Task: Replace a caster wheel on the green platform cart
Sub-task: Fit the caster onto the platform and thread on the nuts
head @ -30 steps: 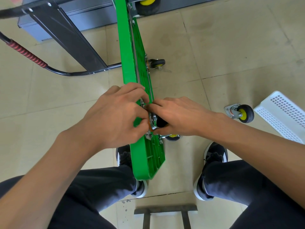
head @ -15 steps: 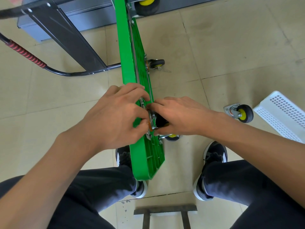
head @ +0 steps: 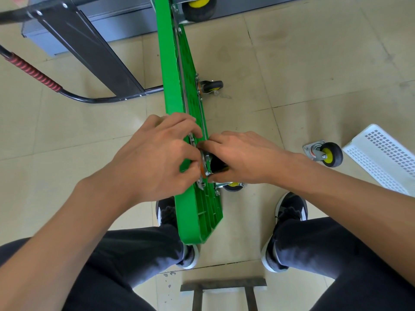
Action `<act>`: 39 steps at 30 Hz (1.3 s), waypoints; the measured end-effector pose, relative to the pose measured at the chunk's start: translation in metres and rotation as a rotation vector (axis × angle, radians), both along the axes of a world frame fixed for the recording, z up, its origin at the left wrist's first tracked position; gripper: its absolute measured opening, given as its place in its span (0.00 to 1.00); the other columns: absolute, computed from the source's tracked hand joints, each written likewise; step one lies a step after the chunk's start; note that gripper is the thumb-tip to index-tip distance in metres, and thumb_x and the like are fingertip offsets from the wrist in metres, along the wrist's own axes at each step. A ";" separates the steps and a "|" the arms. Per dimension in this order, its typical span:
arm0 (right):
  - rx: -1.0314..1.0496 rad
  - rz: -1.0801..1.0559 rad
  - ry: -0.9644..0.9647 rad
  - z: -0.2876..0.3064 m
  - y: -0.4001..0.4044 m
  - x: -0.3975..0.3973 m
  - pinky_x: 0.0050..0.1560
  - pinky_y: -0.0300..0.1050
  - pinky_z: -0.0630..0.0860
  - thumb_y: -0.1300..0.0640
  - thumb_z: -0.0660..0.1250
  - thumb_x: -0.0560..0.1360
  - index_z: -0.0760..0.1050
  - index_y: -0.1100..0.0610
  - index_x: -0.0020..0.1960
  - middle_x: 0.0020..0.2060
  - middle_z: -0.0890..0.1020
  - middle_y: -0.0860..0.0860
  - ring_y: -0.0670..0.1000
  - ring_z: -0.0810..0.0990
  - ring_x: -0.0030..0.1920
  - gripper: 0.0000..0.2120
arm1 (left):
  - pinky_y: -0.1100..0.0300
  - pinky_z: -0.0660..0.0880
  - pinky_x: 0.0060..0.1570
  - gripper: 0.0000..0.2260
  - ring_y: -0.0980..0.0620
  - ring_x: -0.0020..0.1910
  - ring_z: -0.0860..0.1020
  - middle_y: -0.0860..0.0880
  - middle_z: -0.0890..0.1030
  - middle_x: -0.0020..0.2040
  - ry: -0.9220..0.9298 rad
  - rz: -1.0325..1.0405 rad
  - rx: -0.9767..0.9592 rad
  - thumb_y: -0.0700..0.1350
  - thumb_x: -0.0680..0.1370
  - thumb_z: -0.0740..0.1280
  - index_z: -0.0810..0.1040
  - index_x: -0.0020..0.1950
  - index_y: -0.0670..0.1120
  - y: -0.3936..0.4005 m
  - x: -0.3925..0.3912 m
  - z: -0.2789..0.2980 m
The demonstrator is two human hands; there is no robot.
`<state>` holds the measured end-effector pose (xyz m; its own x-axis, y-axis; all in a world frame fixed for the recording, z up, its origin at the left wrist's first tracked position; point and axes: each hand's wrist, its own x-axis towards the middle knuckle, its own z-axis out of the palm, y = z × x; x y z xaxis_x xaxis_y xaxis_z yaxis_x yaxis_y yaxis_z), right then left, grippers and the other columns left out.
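The green platform cart (head: 193, 212) stands on its long edge between my feet, its ribbed underside facing right. My right hand (head: 242, 157) grips a black caster wheel (head: 216, 164) and holds its metal plate against that underside near the cart's close end. My left hand (head: 157, 158) curls over the cart's top edge, its fingertips pinching at the plate's rim; what they pinch is hidden. Another caster (head: 233, 186) shows just below my right hand. One more mounted caster (head: 212, 86) sits farther along the cart.
A loose caster with a yellow hub (head: 325, 153) lies on the tiled floor at right, beside a white perforated tray (head: 381, 158). The cart's black handle with a red grip (head: 33, 72) lies at left. A large wheel (head: 198, 5) is at the top. A metal stool frame (head: 224, 288) is below.
Both hands stay at the caster plate; the fingers shift only slightly. The cart has not moved.
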<state>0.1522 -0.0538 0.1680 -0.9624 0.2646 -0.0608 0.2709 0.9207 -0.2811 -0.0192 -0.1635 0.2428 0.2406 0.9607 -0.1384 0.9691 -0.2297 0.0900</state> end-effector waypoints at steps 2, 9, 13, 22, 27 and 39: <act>0.001 -0.002 -0.010 0.000 0.000 0.000 0.38 0.45 0.68 0.35 0.68 0.74 0.66 0.52 0.72 0.54 0.78 0.49 0.52 0.78 0.51 0.34 | 0.48 0.69 0.56 0.17 0.49 0.68 0.70 0.52 0.78 0.59 0.002 -0.001 -0.001 0.56 0.76 0.57 0.86 0.44 0.56 0.000 0.000 0.000; -0.023 -0.025 -0.045 -0.001 -0.001 0.001 0.40 0.51 0.76 0.33 0.67 0.73 0.65 0.51 0.72 0.54 0.79 0.50 0.54 0.78 0.53 0.35 | 0.50 0.66 0.56 0.16 0.50 0.69 0.70 0.52 0.78 0.59 -0.019 0.002 0.012 0.55 0.75 0.59 0.86 0.43 0.55 0.000 0.000 0.000; -0.023 -0.028 -0.049 0.000 0.000 0.002 0.40 0.49 0.75 0.33 0.67 0.73 0.65 0.51 0.73 0.53 0.78 0.49 0.54 0.78 0.53 0.36 | 0.49 0.67 0.57 0.16 0.50 0.69 0.70 0.52 0.78 0.60 -0.017 0.001 0.010 0.55 0.75 0.58 0.86 0.43 0.55 0.000 0.001 0.000; -0.004 -0.033 -0.043 -0.001 0.003 0.003 0.39 0.45 0.67 0.32 0.67 0.73 0.62 0.51 0.76 0.55 0.78 0.49 0.53 0.78 0.54 0.39 | 0.47 0.68 0.59 0.17 0.50 0.69 0.69 0.52 0.78 0.60 -0.015 -0.003 0.006 0.56 0.76 0.57 0.86 0.45 0.56 0.000 0.000 0.000; -0.019 -0.032 -0.073 0.001 0.002 0.004 0.39 0.46 0.71 0.32 0.67 0.73 0.62 0.51 0.75 0.55 0.78 0.49 0.53 0.78 0.54 0.39 | 0.46 0.67 0.62 0.16 0.50 0.69 0.69 0.52 0.78 0.60 -0.009 -0.003 0.010 0.56 0.76 0.58 0.86 0.46 0.56 0.000 -0.001 0.000; -0.066 -0.062 -0.116 0.004 0.005 0.011 0.43 0.51 0.77 0.34 0.68 0.73 0.66 0.52 0.72 0.54 0.78 0.50 0.54 0.78 0.53 0.35 | 0.44 0.64 0.67 0.15 0.50 0.66 0.73 0.52 0.79 0.57 0.027 0.023 0.062 0.56 0.75 0.60 0.86 0.47 0.55 0.006 0.004 -0.001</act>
<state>0.1630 -0.0488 0.1721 -0.9299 0.3150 -0.1897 0.3607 0.8819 -0.3037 -0.0156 -0.1578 0.2413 0.2153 0.9729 -0.0845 0.9760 -0.2117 0.0505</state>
